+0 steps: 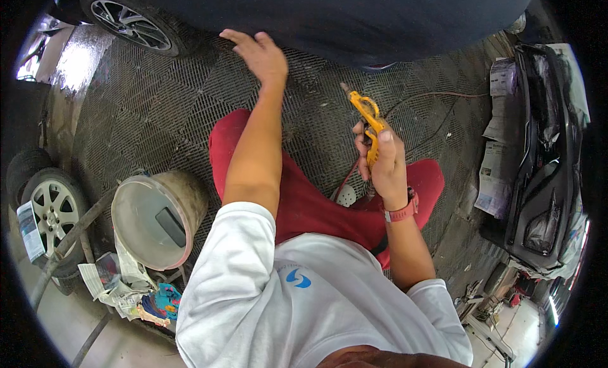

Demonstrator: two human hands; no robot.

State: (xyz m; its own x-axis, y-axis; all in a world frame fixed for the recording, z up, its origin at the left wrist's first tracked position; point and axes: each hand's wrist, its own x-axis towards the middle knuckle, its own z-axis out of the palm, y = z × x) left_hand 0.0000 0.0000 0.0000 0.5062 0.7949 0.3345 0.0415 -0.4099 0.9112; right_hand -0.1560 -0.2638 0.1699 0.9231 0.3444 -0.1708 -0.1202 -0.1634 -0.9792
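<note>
My right hand (387, 162) is closed around a yellow air blow gun (365, 106), its nozzle angled up and to the left. A thin reddish hose (348, 177) shows just below this hand. My left hand (261, 56) is raised with fingers apart and holds nothing. Its fingertips are at the lower side of a dark car body (354, 23); whether they touch it I cannot tell. The car's wheel (131, 24) is to the left of that hand.
A bucket (152, 222) stands left of my legs, near a loose wheel (54, 206) and newspaper (123, 282). At right, a black bumper (544, 178) lies beside newspaper sheets (497, 172). A hose (443, 94) crosses the textured floor (152, 108).
</note>
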